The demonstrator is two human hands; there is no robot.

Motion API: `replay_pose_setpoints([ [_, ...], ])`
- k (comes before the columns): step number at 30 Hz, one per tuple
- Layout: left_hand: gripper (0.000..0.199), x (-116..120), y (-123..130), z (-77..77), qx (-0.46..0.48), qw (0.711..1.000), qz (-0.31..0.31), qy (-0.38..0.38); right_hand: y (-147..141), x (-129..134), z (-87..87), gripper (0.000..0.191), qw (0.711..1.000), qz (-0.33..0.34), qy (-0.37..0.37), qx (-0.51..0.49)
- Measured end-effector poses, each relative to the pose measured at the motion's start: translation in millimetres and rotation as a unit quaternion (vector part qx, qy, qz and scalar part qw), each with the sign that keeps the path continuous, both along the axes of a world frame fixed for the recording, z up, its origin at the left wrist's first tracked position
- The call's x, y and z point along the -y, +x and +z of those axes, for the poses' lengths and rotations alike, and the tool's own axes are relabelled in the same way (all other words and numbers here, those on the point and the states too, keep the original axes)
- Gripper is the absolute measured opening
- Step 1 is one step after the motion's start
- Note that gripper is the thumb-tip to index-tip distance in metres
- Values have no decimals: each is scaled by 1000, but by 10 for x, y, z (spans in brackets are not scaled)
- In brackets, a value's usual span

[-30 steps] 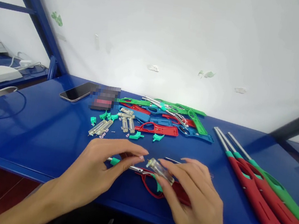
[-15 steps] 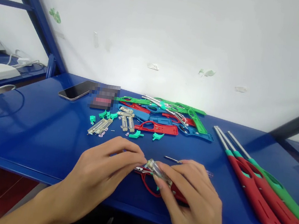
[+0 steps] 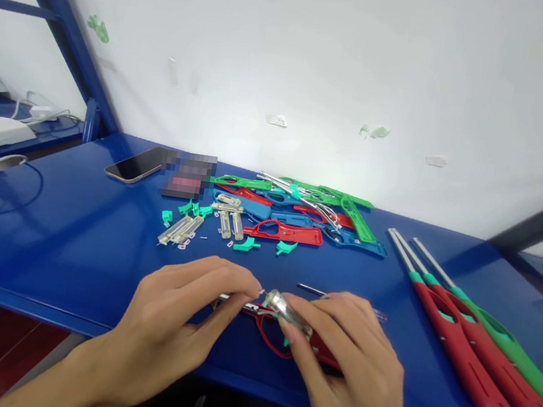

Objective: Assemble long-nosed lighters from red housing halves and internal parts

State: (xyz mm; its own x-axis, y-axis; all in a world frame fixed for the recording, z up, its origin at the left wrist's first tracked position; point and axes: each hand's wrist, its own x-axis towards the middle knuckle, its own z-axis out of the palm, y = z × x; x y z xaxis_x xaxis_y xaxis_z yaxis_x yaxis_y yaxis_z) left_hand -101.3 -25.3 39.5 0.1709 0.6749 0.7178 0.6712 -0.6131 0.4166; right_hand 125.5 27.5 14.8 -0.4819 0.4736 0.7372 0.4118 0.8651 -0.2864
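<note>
My right hand (image 3: 351,356) grips a clear cylindrical cartridge (image 3: 287,310) between thumb and fingers, its tip pointing left. My left hand (image 3: 186,306) is closed in a pinch at that tip, with a small pinkish piece (image 3: 262,292) between thumb and forefinger. Beneath the hands lies a red lighter shell (image 3: 272,342) with a metal rod, partly hidden by my right hand. A thin screwdriver (image 3: 310,289) lies behind my right hand, its handle mostly covered.
Clear cartridges (image 3: 181,229), green triggers (image 3: 246,244) and a pile of coloured shells (image 3: 292,233) lie farther back. Long lighters (image 3: 463,348) lie at right. A phone (image 3: 138,164) is at back left, near a blue frame post (image 3: 58,32).
My left hand has drawn slightly left from the cartridge tip, and the small pinkish piece now shows at its fingertips. My right hand and the cartridge have hardly moved.
</note>
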Motion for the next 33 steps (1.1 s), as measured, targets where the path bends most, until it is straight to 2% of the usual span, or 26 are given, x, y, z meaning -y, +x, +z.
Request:
replay_pose_setpoints([
  [4, 18, 0, -19, -8, -3, 1000, -2, 10, 13, -11, -15, 15, 1000, -10, -8, 0],
  [10, 18, -24, 6, -2, 6, 997, 14, 69, 27, -41, -36, 15, 999, -7, -17, 30],
  [14, 19, -28, 14, 15, 2, 997, -11, 78, 11, -41, -19, 20, 999, 16, -24, 40],
  [20, 18, 1, -31, -21, -32, 995, -42, 85, 17, -23, 2, 17, 998, 48, -28, 32],
  [24, 20, 34, -70, -34, -53, 994, -34, 92, 80, -20, 51, 21, 994, 76, -78, -5],
  [29, 19, 94, -98, 43, -111, 989, -10, 99, 120, 37, 149, 31, 988, 37, -146, -30],
  [33, 21, 145, -88, 127, -133, 988, 8, 78, 92, 138, 182, 34, 981, 42, -187, -4],
])
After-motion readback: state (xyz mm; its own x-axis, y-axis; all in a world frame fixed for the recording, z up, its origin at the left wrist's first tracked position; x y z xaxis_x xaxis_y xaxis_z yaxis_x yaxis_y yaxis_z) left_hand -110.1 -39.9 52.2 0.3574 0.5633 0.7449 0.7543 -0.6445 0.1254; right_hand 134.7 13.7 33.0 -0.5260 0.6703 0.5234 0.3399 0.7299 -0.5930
